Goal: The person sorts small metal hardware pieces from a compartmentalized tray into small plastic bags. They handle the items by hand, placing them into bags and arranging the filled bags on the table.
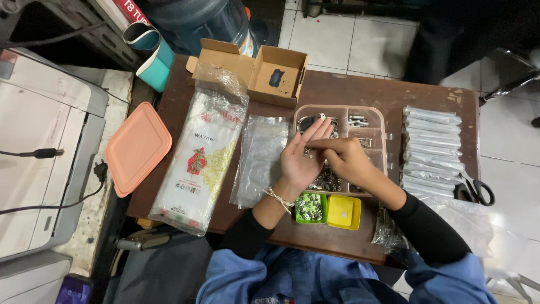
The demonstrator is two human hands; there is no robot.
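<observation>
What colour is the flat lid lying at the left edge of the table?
The lid is salmon pink, plain with no pattern; the head view shows it clearly.

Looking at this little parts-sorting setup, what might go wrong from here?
1. The small metal pieces cupped in the open left hand might spill while the right hand picks at them.
2. The green box of parts sits near the table edge, under the forearms; a nudge may tip it.
3. The scissors lie close to the right elbow.
</observation>
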